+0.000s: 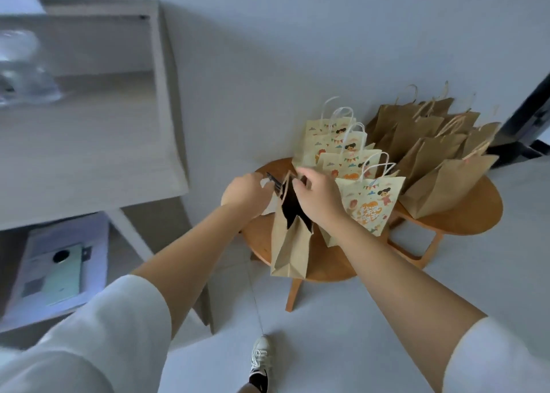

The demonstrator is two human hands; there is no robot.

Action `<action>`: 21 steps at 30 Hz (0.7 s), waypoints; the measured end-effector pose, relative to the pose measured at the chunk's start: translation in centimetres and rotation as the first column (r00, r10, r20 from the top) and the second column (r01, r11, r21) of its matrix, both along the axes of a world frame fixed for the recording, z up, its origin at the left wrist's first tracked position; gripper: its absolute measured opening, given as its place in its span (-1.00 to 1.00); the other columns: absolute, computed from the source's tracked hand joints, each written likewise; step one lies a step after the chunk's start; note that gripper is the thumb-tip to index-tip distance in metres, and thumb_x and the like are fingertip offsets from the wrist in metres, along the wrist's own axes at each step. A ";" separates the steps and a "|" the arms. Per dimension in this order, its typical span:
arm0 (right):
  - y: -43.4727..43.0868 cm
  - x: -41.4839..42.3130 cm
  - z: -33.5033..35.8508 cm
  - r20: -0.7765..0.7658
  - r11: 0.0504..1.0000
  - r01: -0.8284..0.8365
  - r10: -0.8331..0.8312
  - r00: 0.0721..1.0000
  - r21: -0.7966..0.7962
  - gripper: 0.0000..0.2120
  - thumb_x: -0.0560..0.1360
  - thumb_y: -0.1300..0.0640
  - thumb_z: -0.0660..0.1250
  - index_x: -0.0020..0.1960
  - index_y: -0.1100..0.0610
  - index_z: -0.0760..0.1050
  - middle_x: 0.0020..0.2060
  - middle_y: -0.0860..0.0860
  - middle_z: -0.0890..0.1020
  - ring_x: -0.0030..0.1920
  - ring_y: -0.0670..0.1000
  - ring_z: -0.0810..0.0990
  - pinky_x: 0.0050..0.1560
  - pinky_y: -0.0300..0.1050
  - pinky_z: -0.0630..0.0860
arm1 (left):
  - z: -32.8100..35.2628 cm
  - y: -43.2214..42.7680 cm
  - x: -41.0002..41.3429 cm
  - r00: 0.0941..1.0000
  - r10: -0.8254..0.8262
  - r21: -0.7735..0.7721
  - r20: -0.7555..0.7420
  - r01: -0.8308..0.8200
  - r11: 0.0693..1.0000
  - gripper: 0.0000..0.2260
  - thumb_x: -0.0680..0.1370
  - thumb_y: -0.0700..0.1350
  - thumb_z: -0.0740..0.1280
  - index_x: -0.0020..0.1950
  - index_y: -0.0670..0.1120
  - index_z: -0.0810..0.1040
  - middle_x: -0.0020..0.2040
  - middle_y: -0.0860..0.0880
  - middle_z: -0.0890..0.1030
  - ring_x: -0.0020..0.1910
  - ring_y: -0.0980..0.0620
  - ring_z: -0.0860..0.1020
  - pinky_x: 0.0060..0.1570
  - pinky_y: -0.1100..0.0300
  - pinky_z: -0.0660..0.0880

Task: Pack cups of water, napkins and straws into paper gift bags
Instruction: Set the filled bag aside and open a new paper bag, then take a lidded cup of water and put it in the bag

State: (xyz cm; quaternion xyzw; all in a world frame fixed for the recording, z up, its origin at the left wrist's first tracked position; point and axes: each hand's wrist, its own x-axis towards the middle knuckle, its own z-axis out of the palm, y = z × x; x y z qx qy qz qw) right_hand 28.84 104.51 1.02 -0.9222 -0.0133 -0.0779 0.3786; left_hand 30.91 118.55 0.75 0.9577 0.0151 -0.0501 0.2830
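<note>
A plain brown paper bag (pixel 290 246) stands on the round wooden stool (pixel 327 261), its mouth open and dark inside. My right hand (pixel 320 196) pinches the bag's top rim and holds the mouth apart. My left hand (pixel 248 191) grips a white napkin and a dark straw (pixel 273 181) at the bag's left rim. Several cream printed gift bags (pixel 372 205) stand just right of my right hand. What lies inside the brown bag is hidden.
Several more brown bags (pixel 440 190) stand on a second wooden stool (pixel 464 220) by the wall at right. A pale desk (pixel 89 142) with blurred clear plastic cups (pixel 23 71) is at left, a white box (pixel 62 267) beneath it. My shoe (pixel 260 363) is on the tiled floor.
</note>
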 end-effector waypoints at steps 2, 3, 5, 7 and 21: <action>2.5 -0.9 1.4 0.080 0.998 -0.070 0.069 0.994 0.008 -0.62 0.57 0.15 0.22 0.37 0.19 0.41 0.24 0.11 0.53 0.30 0.09 0.42 0.31 -0.14 0.29 | 2.2 2.1 -2.5 0.995 0.033 -0.043 0.094 -0.029 0.999 -0.63 0.62 0.02 0.16 0.35 -0.11 0.46 0.14 -0.11 0.58 0.12 -0.07 0.53 0.05 0.16 0.43; 3.8 -1.4 2.2 0.123 0.995 -0.103 0.101 0.987 0.011 -0.61 0.57 0.15 0.23 0.37 0.19 0.40 0.25 0.11 0.52 0.31 0.09 0.40 0.32 -0.14 0.28 | 3.2 3.4 -3.5 0.989 0.057 -0.072 0.134 -0.048 0.996 -0.65 0.61 0.02 0.18 0.33 -0.10 0.49 0.14 -0.09 0.60 0.11 -0.06 0.55 0.06 0.16 0.44; 6.7 -2.1 3.7 0.222 0.984 -0.177 0.177 0.959 -0.018 -0.60 0.56 0.16 0.24 0.38 0.22 0.38 0.30 0.11 0.48 0.35 0.09 0.35 0.33 -0.19 0.22 | 5.1 6.2 -5.1 0.970 0.118 -0.164 0.211 -0.084 0.983 -0.70 0.59 0.01 0.20 0.18 -0.12 0.58 0.08 -0.09 0.65 0.01 -0.08 0.61 0.03 0.11 0.54; 9.8 -2.6 5.2 0.357 0.964 -0.244 0.267 0.895 -0.108 -0.59 0.55 0.19 0.26 0.37 0.27 0.38 0.30 0.15 0.47 0.35 0.13 0.34 0.34 -0.16 0.21 | 6.9 9.3 -6.0 0.940 0.223 -0.290 0.260 -0.144 0.946 -0.69 0.59 -0.02 0.19 -0.04 -0.22 0.60 -0.10 -0.13 0.67 -0.18 -0.09 0.64 -0.12 0.05 0.59; 32.7 6.5 10.9 0.286 0.849 -0.467 0.525 0.802 -0.249 -0.52 0.54 0.06 0.25 0.41 0.17 0.32 0.36 0.04 0.41 0.36 0.05 0.30 0.29 -0.17 0.22 | 8.7 33.7 1.7 0.833 0.508 -0.157 0.219 -0.483 0.861 -0.51 0.56 0.06 0.27 0.44 -0.08 0.30 0.23 -0.04 0.54 0.19 -0.08 0.51 0.10 0.10 0.43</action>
